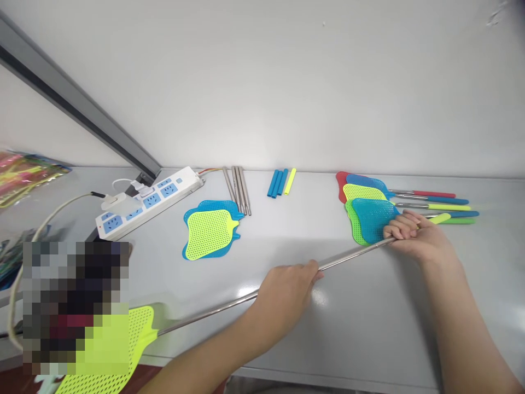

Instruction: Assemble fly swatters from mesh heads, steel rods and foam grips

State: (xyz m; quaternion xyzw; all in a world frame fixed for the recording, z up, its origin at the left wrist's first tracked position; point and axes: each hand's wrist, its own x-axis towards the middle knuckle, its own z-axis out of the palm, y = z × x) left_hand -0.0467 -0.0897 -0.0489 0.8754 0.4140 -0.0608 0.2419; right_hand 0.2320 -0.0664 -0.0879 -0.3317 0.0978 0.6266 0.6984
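Note:
A yellow-green fly swatter [141, 328] with a long extended metal rod stretches across the front of the table, its head at the lower left. My left hand [287, 290] is wrapped round the middle of the rod. Near the handle end, my right hand [414, 232] closes on the rod, and the yellow-green grip sticks out past it. Behind my right hand lies a fanned stack of fly swatters [371, 216] in red, blue, yellow and green, their rods pushed short. Part of the held swatter's head is blurred out.
Loose blue and yellow swatter heads [209, 232] lie left of centre, beside several metal rods [241, 191]. Blue grip tubes [276, 183] and one yellow tube [290, 181] rest by the wall. A white power strip [151, 202] with plugged-in cables and colourful plastic bags [28, 175] occupy the left.

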